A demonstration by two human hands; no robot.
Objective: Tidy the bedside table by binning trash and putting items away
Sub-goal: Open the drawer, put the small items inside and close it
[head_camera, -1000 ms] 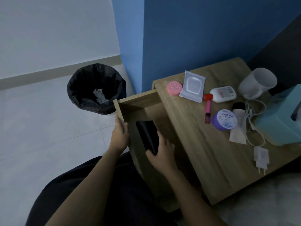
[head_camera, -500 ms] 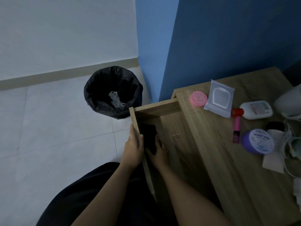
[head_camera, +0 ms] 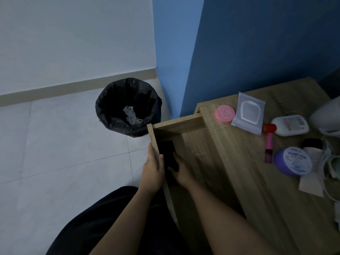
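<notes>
Two hands work at the open drawer (head_camera: pixel 185 144) pulled out from the table's (head_camera: pixel 257 190) left edge. The left hand (head_camera: pixel 152 172) wraps the drawer's front panel; the right hand (head_camera: pixel 181 172) lies with fingers loose on a black flat item (head_camera: pixel 168 153) in the drawer's front corner. The stowing step looks nearly done; next, release it and fetch the pink tin (head_camera: pixel 225 113).
</notes>
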